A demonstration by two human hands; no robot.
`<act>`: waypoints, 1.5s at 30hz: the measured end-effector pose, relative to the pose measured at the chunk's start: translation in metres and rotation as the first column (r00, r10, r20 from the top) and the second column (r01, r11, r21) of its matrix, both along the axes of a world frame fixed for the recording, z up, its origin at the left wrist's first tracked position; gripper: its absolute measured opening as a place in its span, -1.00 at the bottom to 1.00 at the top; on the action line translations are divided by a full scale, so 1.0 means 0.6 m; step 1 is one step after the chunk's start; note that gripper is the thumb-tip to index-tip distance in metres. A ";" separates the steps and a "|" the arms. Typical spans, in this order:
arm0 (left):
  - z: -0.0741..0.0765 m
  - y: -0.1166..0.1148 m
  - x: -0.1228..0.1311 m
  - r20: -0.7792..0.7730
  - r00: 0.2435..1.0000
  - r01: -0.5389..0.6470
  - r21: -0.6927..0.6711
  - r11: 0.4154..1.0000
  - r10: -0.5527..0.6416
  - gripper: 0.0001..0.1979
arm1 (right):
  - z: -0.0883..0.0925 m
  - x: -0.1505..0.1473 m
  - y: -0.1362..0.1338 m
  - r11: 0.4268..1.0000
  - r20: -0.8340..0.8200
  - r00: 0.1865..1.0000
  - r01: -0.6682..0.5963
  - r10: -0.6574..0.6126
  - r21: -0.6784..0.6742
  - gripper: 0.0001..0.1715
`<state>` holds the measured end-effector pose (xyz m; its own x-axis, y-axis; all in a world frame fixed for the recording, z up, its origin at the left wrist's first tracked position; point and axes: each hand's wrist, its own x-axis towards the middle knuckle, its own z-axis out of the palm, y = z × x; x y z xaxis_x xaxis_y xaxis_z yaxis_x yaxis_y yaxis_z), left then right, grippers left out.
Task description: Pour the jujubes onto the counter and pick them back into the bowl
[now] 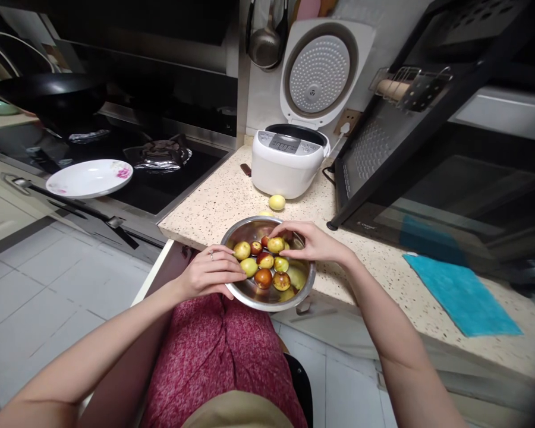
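A shiny metal bowl sits at the counter's front edge, over my lap. Several jujubes lie in it, some yellow-green, others brown-red, such as a brown one near the front. My left hand is at the bowl's left side, fingers over the rim and thumb outside; its fingertips reach a green jujube. My right hand comes over the right rim, with thumb and forefinger around a yellow-green jujube. A loose yellow-green jujube rests on the counter behind the bowl, and another is partly hidden by the rim.
A white rice cooker stands behind the bowl, lid up. At right are a black oven and a blue cloth. A floral white plate lies by the stove at left, with a black wok behind. An open drawer juts out below.
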<state>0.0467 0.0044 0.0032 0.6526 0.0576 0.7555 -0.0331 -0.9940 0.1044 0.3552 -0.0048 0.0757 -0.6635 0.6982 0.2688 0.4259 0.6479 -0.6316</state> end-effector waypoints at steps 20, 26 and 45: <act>0.000 -0.001 0.002 0.013 1.000 -0.002 0.006 1.000 0.002 -0.61 | -0.021 -0.011 0.003 0.997 0.026 0.998 -0.055 0.053 0.057 -0.59; 0.001 -0.002 0.001 0.006 1.000 -0.002 0.002 1.000 0.002 -0.61 | -0.024 -0.011 0.006 0.997 -0.047 0.997 -0.065 0.067 0.052 -0.67; 0.004 -0.002 0.003 0.007 1.000 -0.006 0.015 1.000 0.006 -0.62 | -0.023 -0.011 0.008 0.991 -0.047 0.997 -0.056 0.062 0.120 -0.77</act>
<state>0.0482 0.0035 0.0054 0.6468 0.0497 0.7611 -0.0280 -0.9957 0.0888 0.3487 0.0000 0.0621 -0.6860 0.6193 0.3818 0.3539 0.7426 -0.5686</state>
